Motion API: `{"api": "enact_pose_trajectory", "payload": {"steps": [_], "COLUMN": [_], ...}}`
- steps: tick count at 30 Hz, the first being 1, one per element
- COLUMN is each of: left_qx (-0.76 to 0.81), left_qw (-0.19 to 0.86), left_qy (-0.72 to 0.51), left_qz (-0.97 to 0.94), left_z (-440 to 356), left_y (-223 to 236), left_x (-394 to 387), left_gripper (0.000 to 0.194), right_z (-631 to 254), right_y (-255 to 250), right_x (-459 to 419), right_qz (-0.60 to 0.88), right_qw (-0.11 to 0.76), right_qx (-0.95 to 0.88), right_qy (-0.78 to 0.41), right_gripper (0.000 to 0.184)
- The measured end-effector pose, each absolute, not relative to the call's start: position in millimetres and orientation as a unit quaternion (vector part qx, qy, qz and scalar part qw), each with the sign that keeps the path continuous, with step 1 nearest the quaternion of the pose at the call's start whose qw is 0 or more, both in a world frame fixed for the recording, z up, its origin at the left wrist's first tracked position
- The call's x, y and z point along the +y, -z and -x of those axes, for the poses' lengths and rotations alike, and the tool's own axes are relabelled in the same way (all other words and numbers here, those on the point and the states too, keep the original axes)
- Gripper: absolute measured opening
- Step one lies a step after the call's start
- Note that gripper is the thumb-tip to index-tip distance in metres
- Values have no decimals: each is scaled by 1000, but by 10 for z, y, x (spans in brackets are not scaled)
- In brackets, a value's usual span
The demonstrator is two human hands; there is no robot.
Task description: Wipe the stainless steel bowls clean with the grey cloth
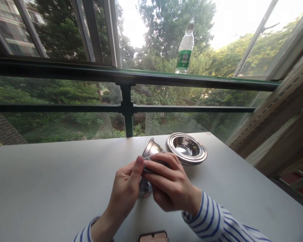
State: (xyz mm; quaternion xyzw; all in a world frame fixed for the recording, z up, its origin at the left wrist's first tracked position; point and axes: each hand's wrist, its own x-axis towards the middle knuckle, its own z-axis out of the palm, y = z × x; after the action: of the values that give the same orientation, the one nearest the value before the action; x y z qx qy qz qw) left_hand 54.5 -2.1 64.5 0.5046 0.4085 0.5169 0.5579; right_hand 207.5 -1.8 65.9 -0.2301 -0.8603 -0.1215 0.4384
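Note:
My left hand (127, 185) is closed on the near left side of a shiny metal bowl (153, 148), its thumb pointing up. My right hand (170, 181) curls its fingers over the bowl's right side, and its fingertips meet the left thumb. The bowl is held tilted, with its flared rim showing above the fingers and a lower part showing between the hands. Much of it is hidden behind the fingers. Something small and grey glints between the fingertips, too covered to name. Just beyond my right hand, a stack of metal bowls (203, 156) stands on the table.
The white table (53, 181) reaches to a window with a dark green railing (91, 74). A plastic bottle with a green label (184, 55) stands on the railing. A phone (153, 236) lies at the near edge. A curtain (272, 114) hangs on the right.

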Motion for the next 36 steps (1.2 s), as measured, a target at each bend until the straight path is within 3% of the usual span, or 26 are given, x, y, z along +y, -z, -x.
{"api": "enact_pose_trajectory", "payload": {"steps": [8,15,20,29,36], "left_qx": [422,383,332,340,337], "left_qw": [589,592,640,635,635], "left_qy": [-502,-560,-558,-572,-605], "left_qz": [-473,-435,-410,-392,-343], "left_z": [-607,-527,-514,-557,-518], "left_y": [-655,-623,-642,-703,-734], "left_x": [-101,-1,39,34,92], "left_gripper": [45,32,27,28,24], "right_z": [-2222,-2062,-2066,-2077,-2085], "right_y": [-636,-713,-713,-658,-744], "right_x": [194,-67,-76,25,-94], "right_qz": [413,281,272,348,330], "right_qw": [497,375,325,465,296], "right_qx": [-763,-879,-894,-810,-891], "right_qy": [-6,88,144,78,99], "right_gripper": [34,47,49,30,61]}}
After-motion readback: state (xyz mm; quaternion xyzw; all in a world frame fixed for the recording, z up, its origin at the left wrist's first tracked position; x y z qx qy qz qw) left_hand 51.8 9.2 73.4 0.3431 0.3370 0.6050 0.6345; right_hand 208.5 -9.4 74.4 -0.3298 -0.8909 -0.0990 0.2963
